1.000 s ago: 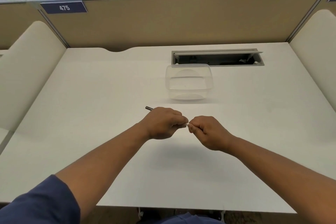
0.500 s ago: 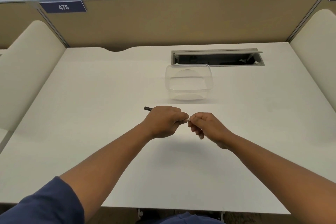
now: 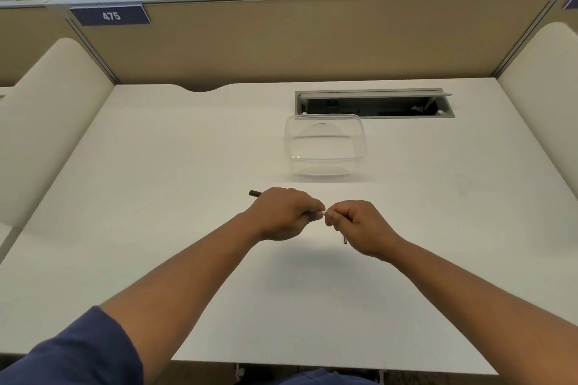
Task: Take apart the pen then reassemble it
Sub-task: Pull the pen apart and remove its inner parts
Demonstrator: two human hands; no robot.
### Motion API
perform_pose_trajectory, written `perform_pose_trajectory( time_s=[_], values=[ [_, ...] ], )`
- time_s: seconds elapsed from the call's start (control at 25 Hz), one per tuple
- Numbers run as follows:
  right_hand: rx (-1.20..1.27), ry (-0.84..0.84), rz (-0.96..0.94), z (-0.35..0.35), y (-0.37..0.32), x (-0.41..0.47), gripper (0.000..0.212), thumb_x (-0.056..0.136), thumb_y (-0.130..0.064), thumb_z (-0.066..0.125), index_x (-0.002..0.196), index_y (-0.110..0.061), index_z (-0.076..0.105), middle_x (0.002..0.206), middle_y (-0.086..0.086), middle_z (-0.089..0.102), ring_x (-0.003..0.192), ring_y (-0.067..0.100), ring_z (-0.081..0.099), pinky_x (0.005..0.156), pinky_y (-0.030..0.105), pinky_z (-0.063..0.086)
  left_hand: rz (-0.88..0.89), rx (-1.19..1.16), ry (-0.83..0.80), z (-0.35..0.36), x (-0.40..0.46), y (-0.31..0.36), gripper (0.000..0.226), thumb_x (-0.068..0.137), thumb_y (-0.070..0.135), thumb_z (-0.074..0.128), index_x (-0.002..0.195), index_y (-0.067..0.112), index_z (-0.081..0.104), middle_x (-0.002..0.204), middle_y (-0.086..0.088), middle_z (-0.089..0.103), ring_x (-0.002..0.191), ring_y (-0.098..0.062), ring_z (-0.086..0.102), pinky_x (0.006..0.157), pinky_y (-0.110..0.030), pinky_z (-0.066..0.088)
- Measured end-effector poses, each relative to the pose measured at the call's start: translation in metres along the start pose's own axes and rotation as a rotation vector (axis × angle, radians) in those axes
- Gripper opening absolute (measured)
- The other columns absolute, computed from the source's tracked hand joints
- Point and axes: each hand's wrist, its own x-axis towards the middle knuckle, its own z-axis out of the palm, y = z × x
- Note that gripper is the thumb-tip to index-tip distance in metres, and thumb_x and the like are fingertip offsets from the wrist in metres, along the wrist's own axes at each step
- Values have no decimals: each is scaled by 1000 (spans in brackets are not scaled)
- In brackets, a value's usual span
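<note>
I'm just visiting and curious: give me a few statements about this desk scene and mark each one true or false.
1. The left hand is closed around a dark pen whose end sticks out on its far side. True.
2. The clear plastic container holds several pen parts. False: it looks empty.
3. The right hand lies flat and open on the desk. False: it is curled shut, pinching at a small whitish tip between the two hands.
4. The divider sign reads 475. True.
5. The container sits nearer the person than the hands. False: it sits beyond them, by the cable hatch.
</note>
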Motion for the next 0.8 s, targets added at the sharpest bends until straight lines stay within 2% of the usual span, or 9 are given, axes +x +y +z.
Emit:
perform_pose_trajectory(
  time_s=[0.08,0.16,0.24,0.32,0.4,0.44,0.52,0.64,0.8],
  values=[
    [-246,87,-256,1,8,0,27,99,-23,53,77,-15,67,65,0,57,58,14,46,58,30,43,-105,-149,-109,-3,0,3,25,104,42,45,103,34,69,79,13,63,80,-12,55,72,-33,47],
    [-481,169,-493,2,17,2,26,99,-25,52,82,-12,67,65,-2,53,61,16,39,55,29,38,-176,-280,-182,-5,2,5,24,104,42,48,100,35,70,74,18,59,77,-6,54,72,-31,45],
    [-570,213,-565,1,24,3,25,99,-25,52,86,-11,68,70,0,58,62,20,43,54,30,40,-187,-297,-196,-7,4,6,24,104,43,48,99,35,70,72,20,58,76,-5,54,71,-31,45],
    [-379,189,-368,5,20,0,28,100,-29,49,83,-13,66,70,1,58,64,20,49,57,35,45,-158,-222,-151,-7,4,6,24,104,44,46,99,35,68,75,16,60,78,-10,54,72,-33,47],
    [90,68,16,6,4,0,29,100,-28,51,81,-12,65,71,5,60,65,16,52,58,38,49,-99,-123,-71,-5,3,4,23,104,43,45,96,33,65,74,13,59,76,-12,52,69,-34,47],
    [298,10,181,5,-4,0,29,101,-27,53,81,-11,66,72,6,61,64,16,53,57,36,48,-62,-74,-32,-3,3,4,23,104,42,44,94,32,63,73,12,57,75,-12,51,66,-33,46],
    [538,-83,382,0,-13,1,31,101,-27,52,80,-9,66,72,6,61,61,17,52,54,29,43,4,12,27,-1,2,3,25,103,42,43,92,29,61,74,11,56,74,-13,52,64,-33,46],
    [690,-178,535,-8,-18,2,32,101,-31,51,81,-10,63,68,5,57,56,16,46,49,25,35,50,60,76,6,3,0,26,103,40,45,97,24,64,83,9,60,81,-18,55,66,-37,49],
    [710,-241,636,-13,-20,1,29,100,-32,52,82,-12,64,66,3,57,53,13,45,44,21,31,100,-11,92,19,6,-1,17,103,25,50,96,16,63,96,6,61,86,-20,55,69,-43,52]
  ],
)
